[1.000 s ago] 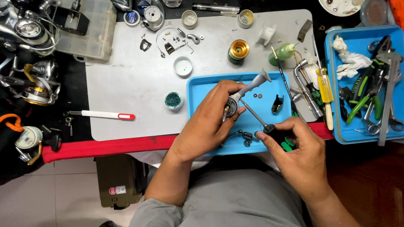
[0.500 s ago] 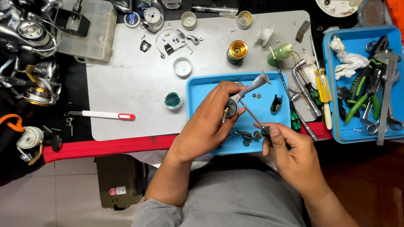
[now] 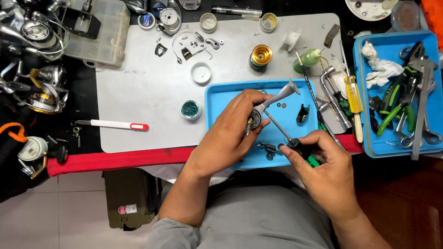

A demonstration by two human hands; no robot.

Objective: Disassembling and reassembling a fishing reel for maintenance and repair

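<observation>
— Head view, item one: what does the left hand (image 3: pixel 230 133) hold?
— A grey fishing-reel body (image 3: pixel 270 105), fingers curled shut around its round end, its stem pointing up and to the right. It hangs just above the small blue tray (image 3: pixel 221 94) on the desk (image 3: pixel 147 87).
— Item two, the right hand (image 3: pixel 325 168)?
— Closed on a screwdriver (image 3: pixel 288 138) with a black and green handle; the thin shaft runs up-left and its tip meets the reel body near the left hand's fingers. This hand sits at the near edge of the tray, over the red desk edging (image 3: pixel 115 159).
— Loose parts in the tray?
— A small black clip (image 3: pixel 302 113), two tiny washers (image 3: pixel 280 105), and a few small metal pieces (image 3: pixel 267 148) by the near rim.
— On the grey mat?
— A white pen-shaped tool with a red end (image 3: pixel 113 124), a little pot of green grease (image 3: pixel 189 109), a white cap (image 3: pixel 201 73), a gold and black spool (image 3: pixel 260 56), and a green squeeze bottle (image 3: pixel 308 60).
— Right side?
— A larger blue tray (image 3: pixel 364 115) with green-handled pliers (image 3: pixel 392 103), wrenches and a crumpled white rag (image 3: pixel 380 69). A yellow-handled screwdriver (image 3: pixel 353 90) lies between the two trays.
— Left side?
— Several whole fishing reels (image 3: pixel 39 87) and a clear plastic box (image 3: pixel 106 32).
</observation>
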